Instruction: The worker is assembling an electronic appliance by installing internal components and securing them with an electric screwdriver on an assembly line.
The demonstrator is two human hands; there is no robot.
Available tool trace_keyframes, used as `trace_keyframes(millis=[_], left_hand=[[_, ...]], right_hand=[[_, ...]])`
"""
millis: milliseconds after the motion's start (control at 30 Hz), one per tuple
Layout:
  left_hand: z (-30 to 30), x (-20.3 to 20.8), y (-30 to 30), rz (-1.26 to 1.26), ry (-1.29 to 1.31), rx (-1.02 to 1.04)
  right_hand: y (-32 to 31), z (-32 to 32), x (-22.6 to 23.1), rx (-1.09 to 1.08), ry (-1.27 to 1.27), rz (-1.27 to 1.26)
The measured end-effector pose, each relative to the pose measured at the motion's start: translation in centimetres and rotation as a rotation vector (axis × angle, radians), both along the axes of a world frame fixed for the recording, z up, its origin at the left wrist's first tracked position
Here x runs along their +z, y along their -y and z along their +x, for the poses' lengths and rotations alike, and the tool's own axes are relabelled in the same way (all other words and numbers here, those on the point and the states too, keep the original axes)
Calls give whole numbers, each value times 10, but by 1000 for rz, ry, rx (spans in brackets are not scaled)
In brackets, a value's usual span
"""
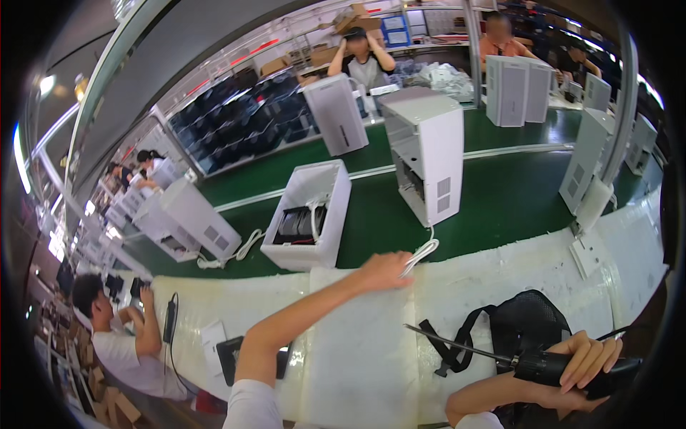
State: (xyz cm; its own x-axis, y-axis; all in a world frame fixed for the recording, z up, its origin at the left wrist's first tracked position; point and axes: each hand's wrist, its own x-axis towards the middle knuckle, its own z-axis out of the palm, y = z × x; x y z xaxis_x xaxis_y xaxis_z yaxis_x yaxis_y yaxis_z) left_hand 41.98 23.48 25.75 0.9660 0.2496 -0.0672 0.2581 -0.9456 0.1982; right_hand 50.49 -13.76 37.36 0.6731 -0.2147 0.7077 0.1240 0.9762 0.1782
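My left hand (386, 271) reaches forward to the far edge of the worktop, closed around a bundled white cable (421, 256). The cable leads up to the base of a tall white housing (446, 154), which stands upright on the green conveyor with its open side facing left. At the lower right, my right hand (582, 363) is wrapped around a black electric screwdriver (536, 366). Its long thin bit (457, 344) points left over the worktop. Just behind the driver lies a black mesh bag (529, 314) with a strap and buckle.
An open white housing (340, 211) with dark parts inside lies left of the upright one. More white housings (196, 214) stand along the conveyor (500, 193). A black tablet-like object (230, 350) lies near my left forearm. A co-worker (118, 343) sits at left; others are across the line.
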Motion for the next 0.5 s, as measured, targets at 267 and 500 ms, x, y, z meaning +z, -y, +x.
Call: trace_keyframes(millis=[267, 500], left_hand=[[45, 75, 62, -1697, 339, -120], [-56, 121, 5, -3, 803, -181]], right_hand=[[-5, -14, 3, 146, 118, -49], [-31, -37, 43, 178, 113, 17]])
